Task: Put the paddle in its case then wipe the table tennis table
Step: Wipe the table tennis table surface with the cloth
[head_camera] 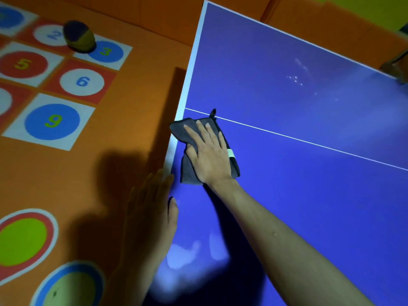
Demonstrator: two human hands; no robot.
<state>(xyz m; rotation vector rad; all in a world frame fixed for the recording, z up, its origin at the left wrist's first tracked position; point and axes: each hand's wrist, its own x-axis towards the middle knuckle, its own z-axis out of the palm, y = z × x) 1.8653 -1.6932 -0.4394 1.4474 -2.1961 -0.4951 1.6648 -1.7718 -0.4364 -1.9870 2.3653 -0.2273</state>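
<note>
Head view: right hand [208, 154] presses grey cloth [189, 131] flat-fingered onto table [309, 195]; left hand [152, 208], fingers straight, rests at its edge.

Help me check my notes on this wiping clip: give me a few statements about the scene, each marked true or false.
1. The right hand presses a grey microfibre cloth flat on the blue table tennis table. True.
2. The cloth lies in the middle of the table, far from any edge. False: it overlaps the white border at the table's edge.
3. The left hand grips a paddle. False: it holds nothing and rests at the table's edge.
4. The orange floor carries numbered circles. True.
5. The cloth lies near the thin white centre line. True.
</note>
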